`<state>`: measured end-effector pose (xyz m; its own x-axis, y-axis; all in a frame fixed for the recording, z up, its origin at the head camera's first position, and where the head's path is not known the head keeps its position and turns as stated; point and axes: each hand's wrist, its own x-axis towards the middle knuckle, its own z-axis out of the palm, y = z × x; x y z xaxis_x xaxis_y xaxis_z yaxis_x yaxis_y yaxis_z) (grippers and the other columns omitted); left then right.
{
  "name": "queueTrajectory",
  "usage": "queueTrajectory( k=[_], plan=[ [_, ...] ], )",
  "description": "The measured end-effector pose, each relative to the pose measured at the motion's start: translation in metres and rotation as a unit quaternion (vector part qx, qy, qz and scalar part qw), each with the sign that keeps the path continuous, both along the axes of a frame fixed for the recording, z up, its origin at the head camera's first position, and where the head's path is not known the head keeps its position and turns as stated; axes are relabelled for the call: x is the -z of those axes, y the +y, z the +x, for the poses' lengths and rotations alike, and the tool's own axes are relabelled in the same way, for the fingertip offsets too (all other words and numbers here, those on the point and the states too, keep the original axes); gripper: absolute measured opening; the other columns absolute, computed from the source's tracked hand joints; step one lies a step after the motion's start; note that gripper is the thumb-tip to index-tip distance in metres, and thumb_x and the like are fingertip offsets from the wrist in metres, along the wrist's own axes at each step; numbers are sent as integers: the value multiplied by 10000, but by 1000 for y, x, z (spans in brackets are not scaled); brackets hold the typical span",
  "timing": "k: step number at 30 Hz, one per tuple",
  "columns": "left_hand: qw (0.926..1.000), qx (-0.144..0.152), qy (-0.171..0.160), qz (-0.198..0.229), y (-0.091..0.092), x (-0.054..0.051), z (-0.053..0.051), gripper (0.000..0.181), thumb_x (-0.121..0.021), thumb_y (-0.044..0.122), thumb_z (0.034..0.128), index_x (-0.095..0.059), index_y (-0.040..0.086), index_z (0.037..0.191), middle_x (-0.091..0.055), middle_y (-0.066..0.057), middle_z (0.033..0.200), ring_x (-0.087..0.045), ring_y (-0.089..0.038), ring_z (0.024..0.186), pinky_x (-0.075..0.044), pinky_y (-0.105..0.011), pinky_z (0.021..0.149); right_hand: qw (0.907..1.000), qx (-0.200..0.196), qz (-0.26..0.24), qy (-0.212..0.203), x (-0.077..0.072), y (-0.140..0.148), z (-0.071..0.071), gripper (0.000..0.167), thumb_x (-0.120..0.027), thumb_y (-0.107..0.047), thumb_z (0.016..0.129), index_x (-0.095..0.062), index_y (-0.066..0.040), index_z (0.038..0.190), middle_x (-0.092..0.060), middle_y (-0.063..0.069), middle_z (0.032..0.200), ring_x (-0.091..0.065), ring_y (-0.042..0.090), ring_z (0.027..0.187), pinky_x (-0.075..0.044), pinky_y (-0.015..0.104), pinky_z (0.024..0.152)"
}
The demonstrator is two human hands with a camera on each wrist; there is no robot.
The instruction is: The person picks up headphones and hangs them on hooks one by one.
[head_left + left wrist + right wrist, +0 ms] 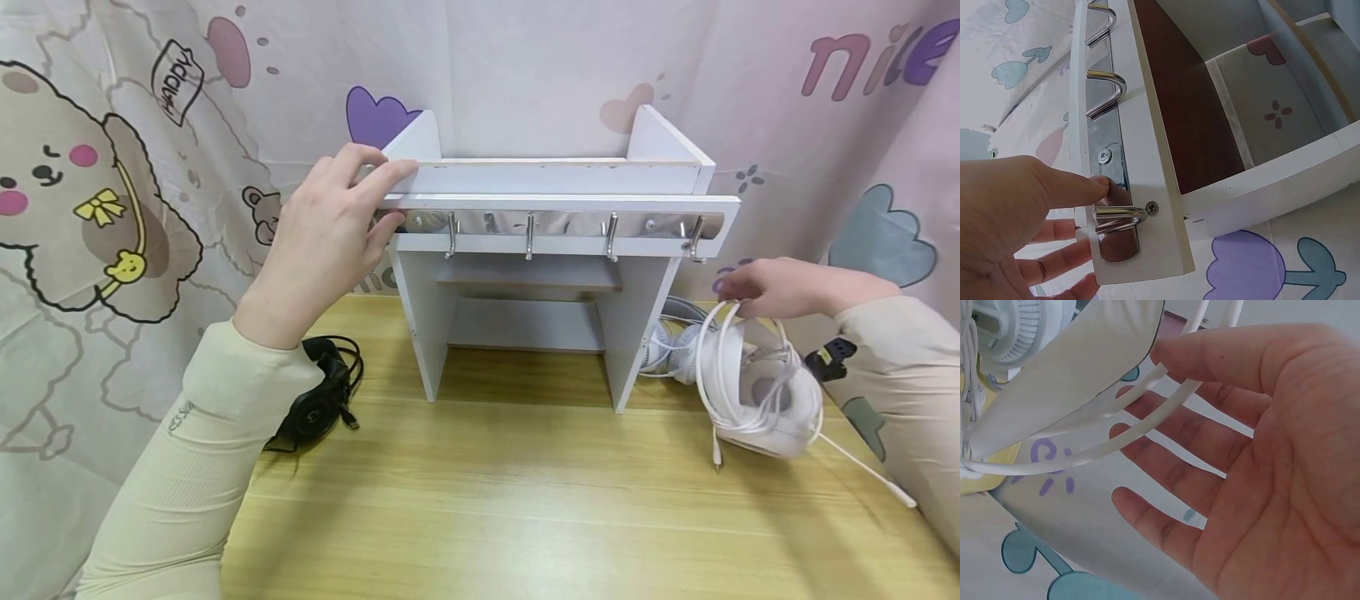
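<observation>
Head: right grip pinches headphones.

It looks like a desk corner in a home: pale fabric printed with a bear, flowers and the words HAPPY and nice hangs beyond the left hand and the right hand. Beneath them spreads a wood-grain tabletop, with a small white shelf unit standing between the hands; a black headset below the left hand and white headphones at the right hand fit that homely look.
</observation>
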<state>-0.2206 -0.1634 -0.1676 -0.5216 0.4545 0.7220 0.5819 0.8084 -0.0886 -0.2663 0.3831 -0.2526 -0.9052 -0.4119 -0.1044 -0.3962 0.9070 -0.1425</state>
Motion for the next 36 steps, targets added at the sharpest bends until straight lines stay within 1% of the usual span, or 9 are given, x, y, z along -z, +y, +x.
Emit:
queueTrajectory(
  k=[2, 6, 9, 14, 16, 18, 23, 28, 36],
  plan=[
    [10000, 0, 6, 7, 0, 0, 0, 483, -759, 59, 985, -640, 135, 1448, -631, -193, 1349, -612, -442, 1024, -552, -583, 792, 9999, 7, 57, 103, -3, 2, 2, 371, -765, -43, 859, -729, 47, 1217, -802, 189, 1116, -764, 376, 1036, -604, 600, 931],
    [10000, -3, 11, 6, 0, 0, 0, 482, -759, 57, 983, -641, 134, 1444, -632, -194, 1346, -612, -441, 1015, -550, -581, 775, 9995, 93, 184, 259, -9, 4, 7, 239, -789, -78, 870, -762, -52, 1106, -817, 91, 1035, -760, 276, 946, -614, 543, 869],
    [10000, -15, 17, -11, 0, 0, 0, 481, -760, 59, 983, -642, 133, 1444, -633, -197, 1345, -615, -442, 1013, -551, -581, 767, 9993, 179, 188, 286, -12, 6, 9, 168, -801, -94, 895, -766, -94, 1060, -817, 45, 995, -738, 203, 888, -614, 490, 828],
    [10000, -47, -11, -18, 0, 0, 1, 485, -760, 61, 987, -640, 135, 1451, -631, -198, 1352, -621, -443, 1033, -559, -591, 771, 9990, 280, 194, 296, -17, 10, 12, 161, -840, -136, 910, -771, -114, 1054, -806, -18, 954, -695, 90, 823, -591, 351, 768],
    [10000, -64, -42, -13, 0, 0, 1, 492, -758, 54, 987, -637, 138, 1456, -628, -196, 1356, -620, -442, 1045, -561, -593, 782, 9989, 308, 208, 293, -19, 11, 13, 172, -858, -152, 904, -768, -116, 1047, -796, -40, 934, -671, 59, 801, -569, 295, 743],
    [9999, -77, -78, -11, 0, -1, 1, 500, -756, 46, 986, -634, 139, 1462, -624, -197, 1363, -619, -442, 1065, -564, -598, 802, 9988, 327, 214, 286, -21, 11, 14, 187, -874, -161, 893, -762, -113, 1035, -786, -48, 916, -655, 45, 788, -556, 264, 728],
    [9999, -81, -123, -9, 1, -1, 1, 513, -754, 32, 984, -629, 141, 1469, -620, -200, 1371, -619, -445, 1098, -568, -608, 841, 9988, 387, 202, 228, -25, 12, 20, 219, -900, -170, 868, -751, -104, 1015, -765, -46, 899, -639, 46, 776, -546, 245, 716],
    [9999, -77, -125, -4, 1, -1, 1, 518, -756, 26, 980, -631, 142, 1470, -620, -200, 1367, -617, -446, 1094, -565, -606, 846, 9987, 421, 177, 241, -26, 15, 26, 229, -905, -207, 870, -755, -120, 1020, -750, -64, 890, -622, 26, 771, -537, 241, 714],
    [9999, -81, -128, -2, 1, -1, 2, 518, -752, 22, 981, -633, 142, 1471, -619, -201, 1368, -617, -448, 1080, -565, -605, 828, 9988, 312, -30, 372, -26, 20, 33, 220, -897, -236, 874, -749, -145, 1010, -742, -105, 868, -607, -31, 754, -526, 233, 706]
  ],
)
